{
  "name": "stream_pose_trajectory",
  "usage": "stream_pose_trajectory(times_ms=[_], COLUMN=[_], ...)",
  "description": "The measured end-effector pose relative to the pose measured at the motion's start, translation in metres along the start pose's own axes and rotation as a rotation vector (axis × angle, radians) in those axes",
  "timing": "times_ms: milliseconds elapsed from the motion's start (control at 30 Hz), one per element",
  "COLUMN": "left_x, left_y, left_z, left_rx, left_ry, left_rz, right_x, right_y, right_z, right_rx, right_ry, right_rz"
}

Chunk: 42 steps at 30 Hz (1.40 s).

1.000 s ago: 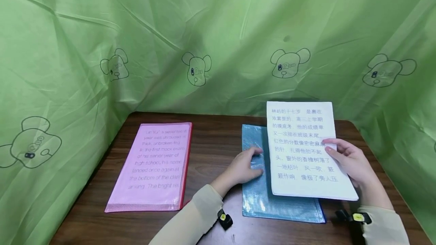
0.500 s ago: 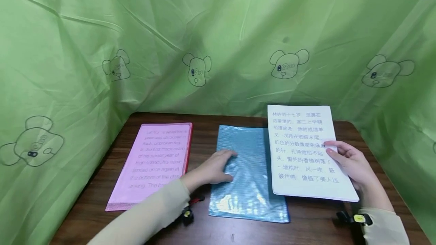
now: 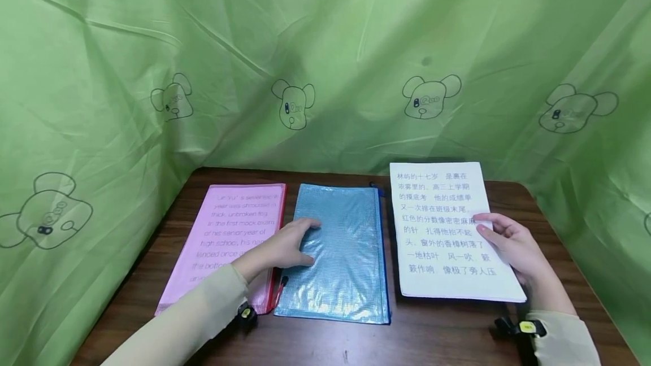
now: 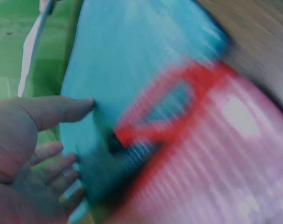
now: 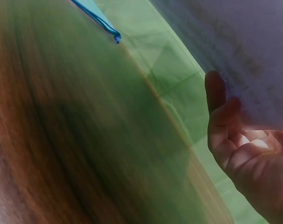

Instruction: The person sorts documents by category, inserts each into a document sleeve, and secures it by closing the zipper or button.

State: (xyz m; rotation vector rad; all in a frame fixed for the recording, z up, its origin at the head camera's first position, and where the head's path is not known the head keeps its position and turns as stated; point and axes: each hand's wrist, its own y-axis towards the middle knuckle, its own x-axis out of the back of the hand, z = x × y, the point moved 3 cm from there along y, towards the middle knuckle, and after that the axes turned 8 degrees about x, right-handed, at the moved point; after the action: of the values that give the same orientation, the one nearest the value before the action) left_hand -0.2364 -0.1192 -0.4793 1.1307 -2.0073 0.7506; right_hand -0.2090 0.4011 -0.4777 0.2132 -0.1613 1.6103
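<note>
A blue mesh zip pouch (image 3: 341, 258) lies flat in the middle of the table. My left hand (image 3: 280, 246) is at its left edge, with the thumb and fingers spread apart. In the blurred left wrist view the left hand (image 4: 34, 154) is beside the blue pouch (image 4: 127, 51) and grips nothing. My right hand (image 3: 516, 244) pinches the right edge of a white sheaf of paper (image 3: 442, 242) with printed Chinese text, thumb on top. From the right wrist view, the paper (image 5: 253, 56) appears raised off the table, its underside facing the camera.
Left of the blue pouch lies a pink zip pouch (image 3: 218, 236) with printed English text and a red zip edge, partly covered by the left forearm. Its red pull loop (image 3: 279, 292) reaches the blue pouch. A green curtain (image 3: 335, 72) surrounds the dark wooden table (image 3: 432, 332).
The blue pouch has slid left with my left hand, from partly under the paper to beside the pink pouch. My right hand and the paper have shifted slightly left and nearer.
</note>
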Motion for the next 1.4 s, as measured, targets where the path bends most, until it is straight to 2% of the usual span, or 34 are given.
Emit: stream_pose_trajectory(times_ms=[100, 233, 333, 400, 500, 633, 833, 967, 1167, 1400], left_x=[0.001, -0.005, -0.018, -0.030, -0.050, -0.069, -0.083, -0.086, -0.086, -0.085], left_y=[0.007, 0.025, 0.039, 0.047, 0.057, 0.065, 0.068, 0.070, 0.070, 0.070], left_z=[-0.018, -0.055, -0.080, -0.093, -0.104, -0.109, -0.109, -0.109, -0.115, -0.112], left_rx=[0.006, 0.015, 0.035, 0.037, 0.013, -0.010, 0.000, 0.024, 0.057, 0.089], left_ry=[-0.012, -0.152, -0.205, -0.188, -0.153, -0.145, -0.086, -0.048, -0.018, -0.077], left_rz=[-0.052, -0.131, -0.144, -0.133, -0.116, -0.117, -0.131, -0.149, -0.135, -0.119], right_x=[0.003, 0.010, 0.016, 0.019, 0.022, 0.021, 0.016, 0.015, 0.016, 0.016], right_y=[0.001, 0.001, -0.001, -0.002, -0.004, -0.004, -0.001, 0.000, 0.000, 0.000], right_z=[-0.001, -0.006, -0.011, -0.013, -0.015, -0.017, -0.018, -0.018, -0.020, -0.021], right_rx=[-0.003, -0.034, -0.060, -0.071, -0.080, -0.089, -0.095, -0.086, -0.089, -0.076], right_ry=[-0.016, -0.035, -0.048, -0.047, -0.030, -0.028, -0.073, -0.106, -0.123, -0.097], right_rz=[-0.007, -0.023, -0.033, -0.034, -0.030, -0.022, 0.008, 0.013, 0.001, 0.005])
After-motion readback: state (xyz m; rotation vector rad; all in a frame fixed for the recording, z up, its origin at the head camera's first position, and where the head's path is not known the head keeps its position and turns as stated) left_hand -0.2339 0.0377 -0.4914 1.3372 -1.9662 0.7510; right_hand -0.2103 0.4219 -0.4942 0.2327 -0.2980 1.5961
